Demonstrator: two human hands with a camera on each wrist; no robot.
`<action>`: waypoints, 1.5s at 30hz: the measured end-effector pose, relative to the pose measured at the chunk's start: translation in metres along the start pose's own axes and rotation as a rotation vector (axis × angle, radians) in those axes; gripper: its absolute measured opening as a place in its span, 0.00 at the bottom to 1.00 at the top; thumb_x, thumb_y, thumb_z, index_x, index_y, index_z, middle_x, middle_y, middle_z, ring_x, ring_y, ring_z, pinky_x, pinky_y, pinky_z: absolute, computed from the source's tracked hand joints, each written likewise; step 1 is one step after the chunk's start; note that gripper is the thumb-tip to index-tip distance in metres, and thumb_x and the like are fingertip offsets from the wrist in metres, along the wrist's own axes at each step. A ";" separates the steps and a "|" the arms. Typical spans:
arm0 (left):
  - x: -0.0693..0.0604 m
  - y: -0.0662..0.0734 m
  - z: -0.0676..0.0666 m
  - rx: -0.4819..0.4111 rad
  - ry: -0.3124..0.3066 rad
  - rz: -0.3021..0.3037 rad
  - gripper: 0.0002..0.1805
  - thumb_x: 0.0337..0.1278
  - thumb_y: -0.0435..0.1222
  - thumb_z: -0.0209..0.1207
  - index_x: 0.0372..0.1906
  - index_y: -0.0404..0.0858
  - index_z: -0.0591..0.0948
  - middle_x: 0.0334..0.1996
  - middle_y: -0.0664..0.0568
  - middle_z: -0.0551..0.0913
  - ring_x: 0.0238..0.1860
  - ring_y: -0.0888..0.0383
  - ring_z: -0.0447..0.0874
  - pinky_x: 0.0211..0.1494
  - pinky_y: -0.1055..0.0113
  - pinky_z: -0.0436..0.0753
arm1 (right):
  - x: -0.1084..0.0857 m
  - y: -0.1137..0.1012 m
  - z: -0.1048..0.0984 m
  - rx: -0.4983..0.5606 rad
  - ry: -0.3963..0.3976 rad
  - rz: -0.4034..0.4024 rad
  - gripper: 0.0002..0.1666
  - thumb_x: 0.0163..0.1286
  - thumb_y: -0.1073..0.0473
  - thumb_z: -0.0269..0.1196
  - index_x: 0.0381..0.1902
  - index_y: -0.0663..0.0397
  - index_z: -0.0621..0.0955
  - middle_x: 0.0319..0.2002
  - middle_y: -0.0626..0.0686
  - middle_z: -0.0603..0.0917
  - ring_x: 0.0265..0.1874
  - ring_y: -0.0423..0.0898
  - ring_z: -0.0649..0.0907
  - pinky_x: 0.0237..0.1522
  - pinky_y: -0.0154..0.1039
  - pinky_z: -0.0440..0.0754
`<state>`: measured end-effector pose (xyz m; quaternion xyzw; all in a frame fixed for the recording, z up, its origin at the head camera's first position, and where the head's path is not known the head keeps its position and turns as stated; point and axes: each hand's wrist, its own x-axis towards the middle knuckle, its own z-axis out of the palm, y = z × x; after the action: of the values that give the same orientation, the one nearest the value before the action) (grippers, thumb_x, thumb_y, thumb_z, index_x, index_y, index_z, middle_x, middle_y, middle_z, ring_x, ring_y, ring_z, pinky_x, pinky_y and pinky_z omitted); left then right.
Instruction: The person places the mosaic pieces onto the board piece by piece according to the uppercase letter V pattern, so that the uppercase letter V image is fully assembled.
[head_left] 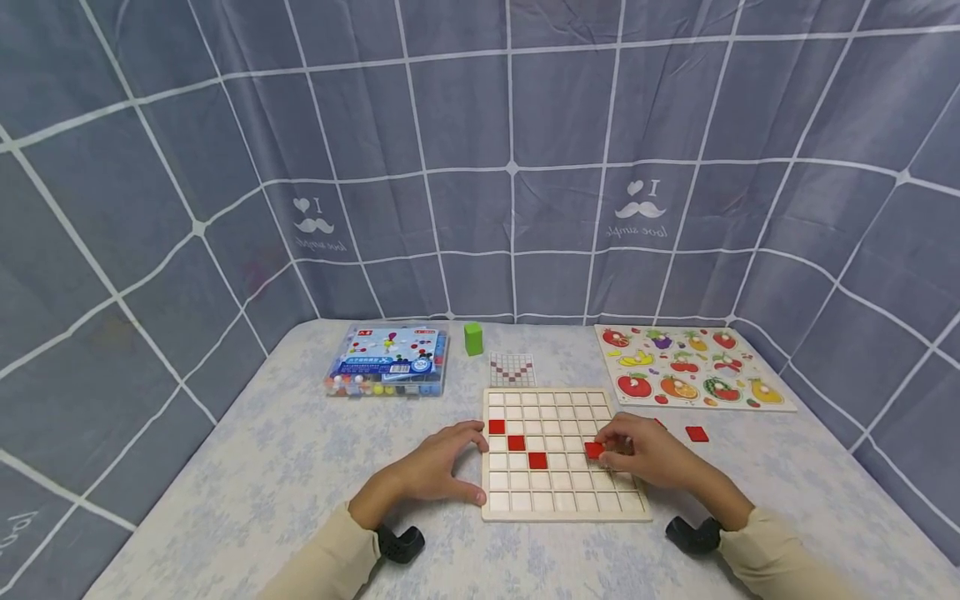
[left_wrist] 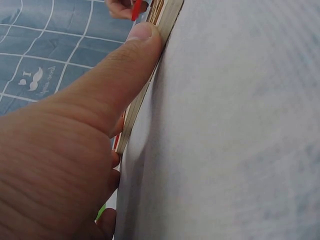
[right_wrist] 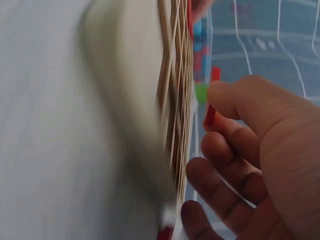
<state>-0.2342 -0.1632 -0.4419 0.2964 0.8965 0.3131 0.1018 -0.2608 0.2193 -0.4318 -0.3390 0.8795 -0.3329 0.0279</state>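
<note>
A wooden grid board (head_left: 558, 502) lies on the table, with three red square tiles set in its left half, one of them a red tile (head_left: 537, 461) near the middle. My left hand (head_left: 438, 467) rests against the board's left edge, thumb and fingers spread along it; the left wrist view shows the thumb (left_wrist: 120, 70) touching the rim. My right hand (head_left: 648, 450) is over the board's right side and pinches another red square tile (right_wrist: 212, 95) between thumb and forefinger. In the right wrist view that tile stands on edge, apart from the board.
Behind the board lies a small pattern card (head_left: 513, 370). A green block (head_left: 473, 339) and a clear box of coloured pieces (head_left: 390, 360) stand at back left. A fruit puzzle board (head_left: 686, 367) lies at back right, with a loose red tile (head_left: 697, 434) before it.
</note>
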 end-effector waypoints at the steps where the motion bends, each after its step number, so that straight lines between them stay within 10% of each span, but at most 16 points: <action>1: 0.000 0.000 0.000 0.001 0.002 0.004 0.33 0.49 0.54 0.75 0.56 0.48 0.73 0.75 0.45 0.63 0.75 0.42 0.57 0.73 0.41 0.58 | 0.003 -0.004 0.004 0.003 -0.020 -0.012 0.10 0.66 0.58 0.72 0.44 0.50 0.84 0.33 0.40 0.77 0.32 0.39 0.76 0.33 0.33 0.77; 13: 0.001 -0.002 0.002 0.007 0.008 0.016 0.33 0.50 0.54 0.75 0.55 0.48 0.73 0.75 0.44 0.63 0.75 0.41 0.57 0.72 0.40 0.59 | 0.022 -0.035 0.031 -0.077 -0.121 -0.050 0.08 0.63 0.54 0.74 0.38 0.42 0.84 0.33 0.38 0.78 0.32 0.36 0.75 0.36 0.33 0.77; 45: 0.000 -0.002 0.001 -0.001 0.006 0.017 0.33 0.50 0.54 0.74 0.56 0.47 0.73 0.75 0.44 0.63 0.75 0.42 0.58 0.72 0.40 0.59 | 0.019 -0.029 0.031 0.039 -0.173 -0.069 0.06 0.67 0.53 0.71 0.36 0.39 0.82 0.36 0.38 0.79 0.39 0.42 0.75 0.43 0.39 0.74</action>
<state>-0.2346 -0.1639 -0.4442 0.3031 0.8941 0.3153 0.0964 -0.2498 0.1742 -0.4354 -0.3962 0.8548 -0.3203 0.0988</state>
